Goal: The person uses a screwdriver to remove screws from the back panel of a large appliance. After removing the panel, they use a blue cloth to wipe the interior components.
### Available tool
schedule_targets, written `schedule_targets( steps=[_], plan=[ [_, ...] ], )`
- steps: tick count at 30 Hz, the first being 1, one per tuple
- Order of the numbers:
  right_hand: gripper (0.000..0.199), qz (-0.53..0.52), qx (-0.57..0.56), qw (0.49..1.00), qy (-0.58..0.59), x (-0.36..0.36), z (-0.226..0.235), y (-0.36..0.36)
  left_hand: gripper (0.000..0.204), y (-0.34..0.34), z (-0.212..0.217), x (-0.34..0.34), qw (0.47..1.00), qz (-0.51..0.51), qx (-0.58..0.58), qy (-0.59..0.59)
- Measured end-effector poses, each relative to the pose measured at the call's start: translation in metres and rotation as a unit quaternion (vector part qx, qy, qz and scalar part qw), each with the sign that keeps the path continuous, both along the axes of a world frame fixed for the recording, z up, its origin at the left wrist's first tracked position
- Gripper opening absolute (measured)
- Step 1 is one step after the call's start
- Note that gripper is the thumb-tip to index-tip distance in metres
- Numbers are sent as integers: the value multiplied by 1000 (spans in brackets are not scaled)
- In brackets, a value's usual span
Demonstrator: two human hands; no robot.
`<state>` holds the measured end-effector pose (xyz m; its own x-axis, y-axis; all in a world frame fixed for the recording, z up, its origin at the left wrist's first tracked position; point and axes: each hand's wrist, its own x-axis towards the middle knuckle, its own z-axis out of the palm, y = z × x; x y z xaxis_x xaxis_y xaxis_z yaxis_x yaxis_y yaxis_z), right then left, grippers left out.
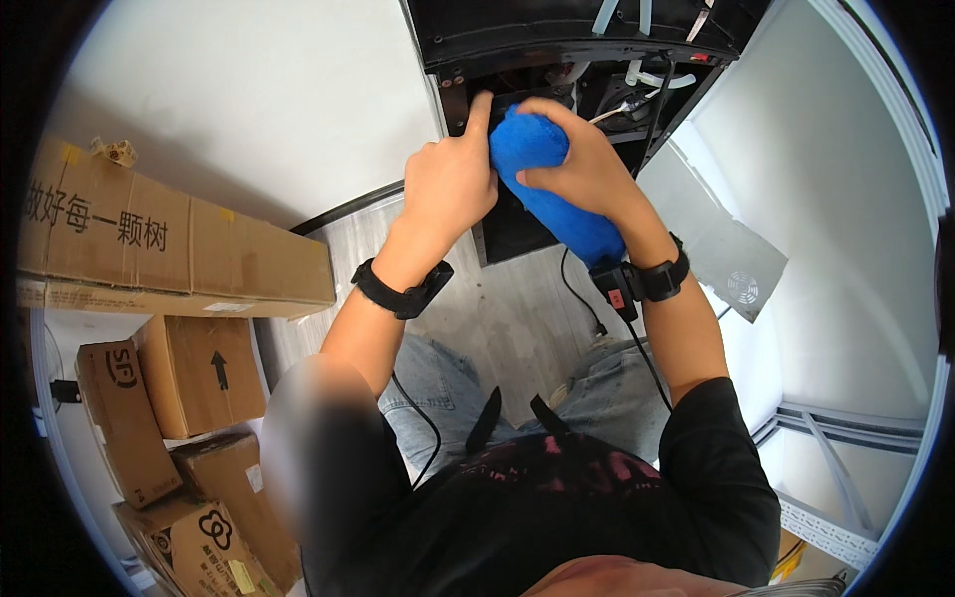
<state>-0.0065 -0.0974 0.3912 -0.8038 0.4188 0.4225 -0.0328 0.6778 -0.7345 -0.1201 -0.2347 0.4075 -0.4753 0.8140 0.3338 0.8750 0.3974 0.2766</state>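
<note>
A bright blue cloth (557, 194) is bunched between both my hands at the open lower part of a black appliance (577, 40). My right hand (582, 164) grips the cloth from the right, fingers curled over its top. My left hand (453, 179) presses against the cloth's left side with the index finger pointing up at the appliance's black frame. Inside the opening, white tubes and wires (642, 85) show just behind the cloth. Both wrists wear black bands.
A grey metal panel with a round vent (716, 254) lies on the floor at right. A long cardboard box (169, 244) and several smaller boxes (184, 383) are stacked at left. A black cable (587, 303) runs across the pale wooden floor by my knees.
</note>
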Motion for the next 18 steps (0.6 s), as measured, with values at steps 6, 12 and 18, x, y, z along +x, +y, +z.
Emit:
schedule_targets(
  steps=[6, 12, 18],
  plan=[
    [60, -87, 89, 992, 16, 11, 0, -27, 78, 4, -3, 0, 1000, 0, 3, 10],
    [60, -76, 167, 983, -6, 1, 4, -24, 78, 0, -1, -3, 999, -27, 10, 32],
    [58, -101, 246, 963, -48, -4, 13, -31, 78, -1, 0, -6, 999, -41, 5, 18]
  ],
)
